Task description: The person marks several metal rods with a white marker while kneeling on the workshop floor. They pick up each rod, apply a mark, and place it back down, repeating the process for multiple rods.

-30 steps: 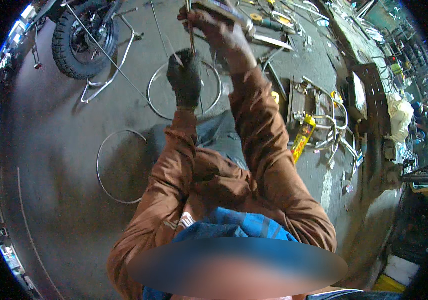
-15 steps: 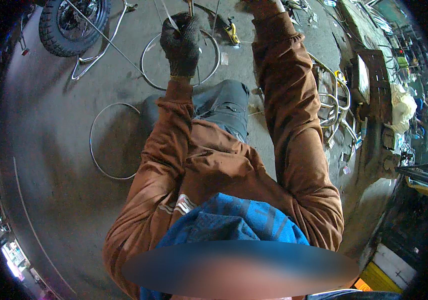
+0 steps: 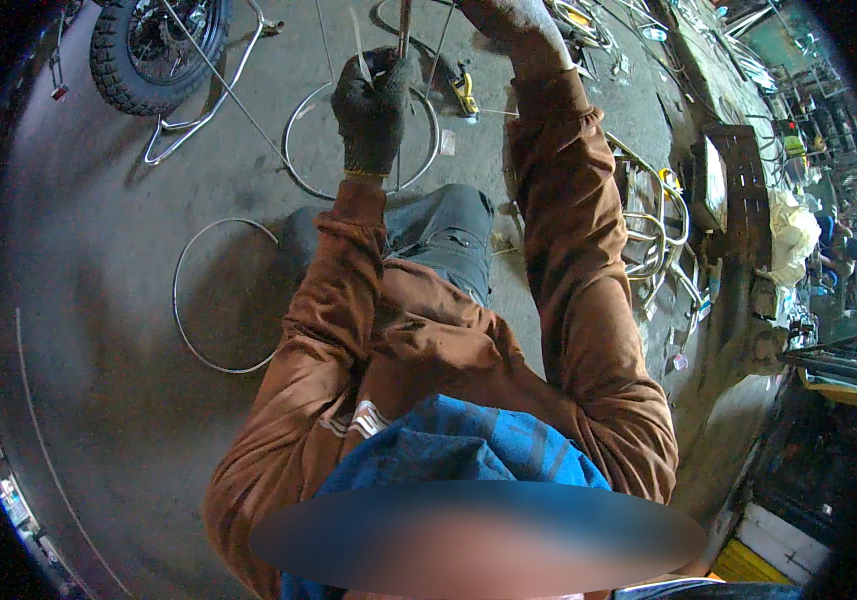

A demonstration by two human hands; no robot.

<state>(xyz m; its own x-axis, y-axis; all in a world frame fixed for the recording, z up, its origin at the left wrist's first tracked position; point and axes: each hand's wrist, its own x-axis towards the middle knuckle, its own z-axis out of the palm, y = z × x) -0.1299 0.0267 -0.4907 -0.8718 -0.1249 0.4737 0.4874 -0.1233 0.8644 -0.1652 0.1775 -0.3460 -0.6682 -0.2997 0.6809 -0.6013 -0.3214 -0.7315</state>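
Observation:
My left hand (image 3: 374,112), in a dark knitted glove, is closed around a thin metal rod (image 3: 405,28) that runs out past the upper edge. A pale narrow strip (image 3: 360,45) sticks up beside its thumb. Below and around this hand, a metal ring (image 3: 288,150) shows on the floor, with thin rods near it. My right hand (image 3: 521,32) is bare and reaches to the top of the picture. Its fingers are cut off or blurred there, so their hold is hidden. A yellow and black tool (image 3: 465,92) lies on the floor between the two arms.
A second wire hoop (image 3: 177,290) lies left of my knees. At the upper left are a knobbly-tyred wheel (image 3: 109,60) and a bent chrome tube (image 3: 211,108). To the right stand curved metal frames (image 3: 684,215), a wooden bench (image 3: 744,190) and a pale bag (image 3: 794,235).
The whole view has shifted slightly, with floor things sitting a bit lower. My right hand shows more and sits further left. My left hand keeps its grip.

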